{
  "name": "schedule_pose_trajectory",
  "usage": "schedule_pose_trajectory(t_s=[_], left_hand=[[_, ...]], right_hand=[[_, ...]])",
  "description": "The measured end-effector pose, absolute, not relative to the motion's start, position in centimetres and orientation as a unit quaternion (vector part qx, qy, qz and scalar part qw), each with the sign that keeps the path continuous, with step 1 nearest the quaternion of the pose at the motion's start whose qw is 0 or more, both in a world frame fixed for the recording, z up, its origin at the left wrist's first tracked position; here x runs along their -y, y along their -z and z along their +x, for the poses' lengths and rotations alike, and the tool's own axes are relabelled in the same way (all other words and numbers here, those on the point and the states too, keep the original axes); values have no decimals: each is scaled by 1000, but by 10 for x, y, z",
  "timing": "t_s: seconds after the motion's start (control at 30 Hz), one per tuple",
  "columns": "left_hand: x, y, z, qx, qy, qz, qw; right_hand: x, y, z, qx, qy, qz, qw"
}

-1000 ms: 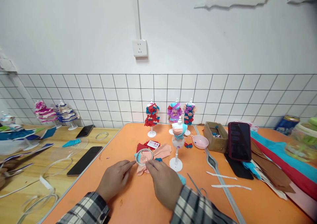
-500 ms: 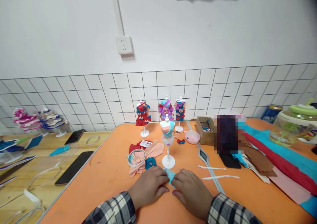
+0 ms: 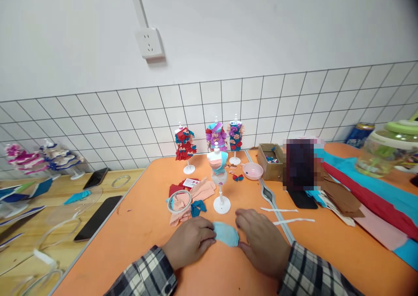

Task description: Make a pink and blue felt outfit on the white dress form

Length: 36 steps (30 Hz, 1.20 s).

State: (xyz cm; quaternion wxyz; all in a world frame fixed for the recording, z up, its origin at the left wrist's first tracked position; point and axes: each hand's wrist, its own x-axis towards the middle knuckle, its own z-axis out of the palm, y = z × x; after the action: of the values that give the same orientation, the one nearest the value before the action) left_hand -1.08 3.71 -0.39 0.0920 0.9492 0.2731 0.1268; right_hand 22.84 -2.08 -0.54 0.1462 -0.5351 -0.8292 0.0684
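Observation:
A folded light-blue cloth piece (image 3: 226,234) lies on the orange table top (image 3: 130,248), between my hands. My left hand (image 3: 191,240) is closed on its left end, fingers and thumb pinched together. To the right, my right hand (image 3: 263,239) is open, thumb and fingers spread, with the thumb at or just beside the cloth's right end; contact is hard to tell. Just beyond stands a small white mannequin (image 3: 220,178) on a round base, wrapped in blue and peach cloth. Left of it are peach scraps (image 3: 203,189), a teal scrap (image 3: 197,208) and a tape roll (image 3: 179,201).
Dressed mannequins (image 3: 185,144) stand by the tiled wall. Toward the right are a pink bowl (image 3: 252,171), a cardboard box (image 3: 272,171), white strips (image 3: 294,221), layered fabric lengths (image 3: 375,198) and a clear jar (image 3: 372,161). A black phone (image 3: 98,217) lies on the wooden table at left.
My right hand has moved right and opened, uncovering more of the light-blue cloth. My left hand stays at the cloth's left end. The view has shifted slightly.

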Motion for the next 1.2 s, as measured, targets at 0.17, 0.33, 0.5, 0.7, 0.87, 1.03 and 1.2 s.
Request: schedule_pose_trajectory(t_s=[0.17, 0.33, 0.5, 0.7, 0.87, 1.03, 1.2], left_hand=[[-35, -3, -11, -256, -90, 960, 66], [-36, -14, -28, -253, -58, 961, 95], [-38, -14, -33, -270, -60, 953, 127], [-36, -8, -20, -318, -77, 937, 118], [-40, -8, -25, -326, -80, 936, 102], [-39, -11, -31, -321, -85, 940, 75], [-34, -13, -27, -345, -96, 929, 97]], right_hand=[[25, 9, 221, 908, -111, -385, 124], [18, 15, 239, 900, -168, -389, 98], [12, 6, 257, 880, -179, -428, 103], [12, 4, 243, 870, -153, -456, 111], [11, 12, 235, 840, -130, -512, 123], [9, 13, 233, 838, -122, -518, 119], [11, 12, 229, 824, -121, -537, 135]])
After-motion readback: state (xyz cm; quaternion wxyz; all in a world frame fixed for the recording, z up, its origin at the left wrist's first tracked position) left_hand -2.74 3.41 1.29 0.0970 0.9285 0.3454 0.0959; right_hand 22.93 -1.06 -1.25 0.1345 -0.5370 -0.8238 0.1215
